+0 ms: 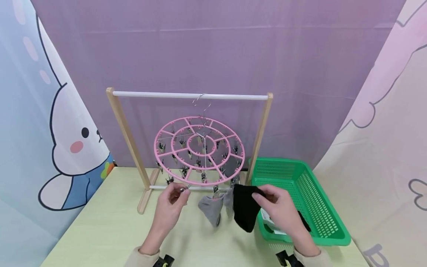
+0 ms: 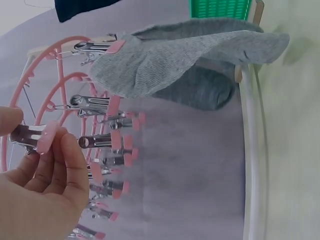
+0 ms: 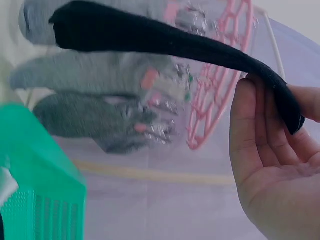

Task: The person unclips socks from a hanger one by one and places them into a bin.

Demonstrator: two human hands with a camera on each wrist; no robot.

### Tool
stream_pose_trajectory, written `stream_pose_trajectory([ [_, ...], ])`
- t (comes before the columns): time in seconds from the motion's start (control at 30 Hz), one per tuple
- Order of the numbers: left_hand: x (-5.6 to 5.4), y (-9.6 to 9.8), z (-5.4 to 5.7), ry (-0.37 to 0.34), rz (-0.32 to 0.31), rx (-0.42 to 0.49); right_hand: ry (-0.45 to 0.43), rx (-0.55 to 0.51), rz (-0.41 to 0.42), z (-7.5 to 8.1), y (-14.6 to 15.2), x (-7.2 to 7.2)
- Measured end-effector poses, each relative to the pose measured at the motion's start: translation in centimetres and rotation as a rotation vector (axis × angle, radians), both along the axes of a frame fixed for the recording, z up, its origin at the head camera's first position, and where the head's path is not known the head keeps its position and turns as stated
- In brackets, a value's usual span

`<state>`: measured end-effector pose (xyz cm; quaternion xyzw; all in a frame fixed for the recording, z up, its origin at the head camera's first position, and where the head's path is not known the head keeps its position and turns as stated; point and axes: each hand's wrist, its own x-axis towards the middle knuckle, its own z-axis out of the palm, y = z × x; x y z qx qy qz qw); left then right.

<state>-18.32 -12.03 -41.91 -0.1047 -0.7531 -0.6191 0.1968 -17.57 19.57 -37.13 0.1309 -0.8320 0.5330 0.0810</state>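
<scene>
My left hand (image 1: 168, 207) pinches a metal clip (image 2: 30, 136) with pink tips between thumb and fingers, at the front left of a round pink clip hanger (image 1: 155, 142). My right hand (image 1: 280, 207) holds a black sock (image 1: 246, 207) by one end, in front of the hanger's right side. The rest of that sock hangs down in the head view. Beside it, a grey sock (image 1: 211, 208) hangs from a clip on the outer ring. Several grey socks (image 3: 80, 75) hang in clips in the right wrist view.
The hanger hooks over the white bar (image 1: 190, 95) of a stand with wooden posts (image 1: 263, 122). To the right, a green basket (image 1: 320, 200) holds a white item (image 1: 271, 222) and something black. A purple curtain (image 1: 213, 55) closes off the back of the table (image 1: 110, 222).
</scene>
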Motion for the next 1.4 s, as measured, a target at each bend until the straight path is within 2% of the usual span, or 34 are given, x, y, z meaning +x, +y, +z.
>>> stream_pose_trajectory([
  [0.37, -0.4, -1.3, 0.1, -0.006, 0.082, -0.002, 0.134, 0.024, -0.136, 1.0, 3.1, -0.9],
  [0.57, -0.5, -2.0, 0.1, -0.029, 0.111, 0.006, 0.136, 0.04, -0.265, 0.9, 5.0, -1.0],
  [0.77, -0.5, -2.3, 0.1, -0.052, 0.125, -0.005, 0.108, 0.093, -0.349, -1.0, 7.0, -1.6],
  [0.97, -0.8, -2.5, -0.1, -0.046, 0.134, -0.017, -0.007, 0.218, -0.378, -3.5, 8.7, -2.4],
  [1.07, -0.9, -2.6, -0.1, -0.049, 0.144, -0.029, -0.04, 0.283, -0.369, -4.9, 9.5, -2.7],
  [1.23, -0.9, -2.8, 0.0, -0.056, 0.17, -0.05, -0.035, 0.381, -0.332, -6.5, 10.4, -3.1],
  [1.4, -0.9, -2.8, -0.1, -0.015, 0.2, -0.087, -0.071, 0.447, -0.274, -7.7, 10.8, -3.2],
])
